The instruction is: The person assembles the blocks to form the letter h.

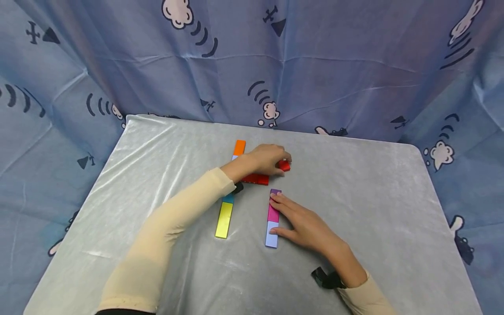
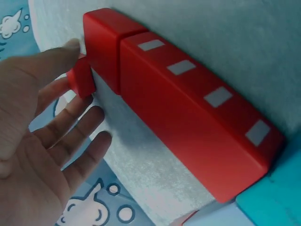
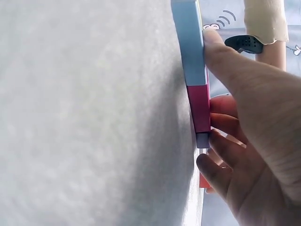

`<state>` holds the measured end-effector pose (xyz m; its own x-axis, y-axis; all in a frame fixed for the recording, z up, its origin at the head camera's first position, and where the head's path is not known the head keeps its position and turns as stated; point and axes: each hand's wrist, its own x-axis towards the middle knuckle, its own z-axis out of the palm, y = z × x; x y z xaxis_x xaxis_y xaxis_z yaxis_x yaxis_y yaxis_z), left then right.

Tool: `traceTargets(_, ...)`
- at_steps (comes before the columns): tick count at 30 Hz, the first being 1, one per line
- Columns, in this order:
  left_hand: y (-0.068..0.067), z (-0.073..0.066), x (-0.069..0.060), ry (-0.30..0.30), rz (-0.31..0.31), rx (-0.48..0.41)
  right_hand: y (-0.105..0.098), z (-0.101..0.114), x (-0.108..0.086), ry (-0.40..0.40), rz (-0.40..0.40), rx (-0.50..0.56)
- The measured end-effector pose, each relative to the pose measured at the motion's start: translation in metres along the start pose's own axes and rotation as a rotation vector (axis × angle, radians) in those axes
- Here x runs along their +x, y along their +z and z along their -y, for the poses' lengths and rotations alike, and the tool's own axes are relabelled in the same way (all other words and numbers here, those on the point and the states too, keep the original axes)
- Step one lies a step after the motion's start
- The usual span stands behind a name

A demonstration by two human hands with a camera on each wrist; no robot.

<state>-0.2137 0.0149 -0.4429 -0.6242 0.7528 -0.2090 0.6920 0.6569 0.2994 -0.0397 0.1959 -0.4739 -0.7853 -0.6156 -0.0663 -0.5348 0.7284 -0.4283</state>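
Observation:
My left hand (image 1: pixel 268 157) pinches a small red block (image 2: pixel 82 77) between thumb and fingers, just off the end of a red row. That row has a shorter red block (image 2: pixel 104 49) touching a long red block (image 2: pixel 174 108) with pale reflections along its edge. My right hand (image 1: pixel 307 223) rests with extended fingers on a straight strip nearer the person. Its fingertips touch the purple block (image 1: pixel 276 191) and magenta block (image 1: pixel 273 215), while the thumb lies on the light blue block (image 1: pixel 271 238). The left forearm hides part of the other column.
Left of the strip runs a column with an orange block (image 1: pixel 239 147) at the far end, a teal block (image 1: pixel 228 199) and a yellow block (image 1: pixel 223 220). Grey cloth covers the table (image 1: pixel 354 188). A blue patterned curtain (image 1: pixel 334 57) hangs behind it.

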Motion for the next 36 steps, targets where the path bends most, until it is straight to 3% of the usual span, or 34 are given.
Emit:
traceTargets(5,-0.003,-0.004,-0.003,-0.010,0.044,-0.018,0.001,0.000,0.001,-0.003,-0.002,-0.002)
traceTargets(10,-0.001,-0.007,0.001,0.023,0.070,-0.006,0.001,0.000,0.000,-0.011,-0.011,0.001)
traceTargets(19,0.005,-0.005,0.002,0.072,0.006,0.028,0.001,0.000,0.000,-0.012,-0.009,0.005)
traceTargets(30,0.007,-0.011,-0.019,0.118,-0.013,0.052,-0.001,0.001,0.001,-0.025,-0.014,0.002)
traceTargets(36,0.012,-0.014,-0.030,0.108,-0.006,0.076,-0.001,0.002,0.001,-0.021,-0.012,0.004)
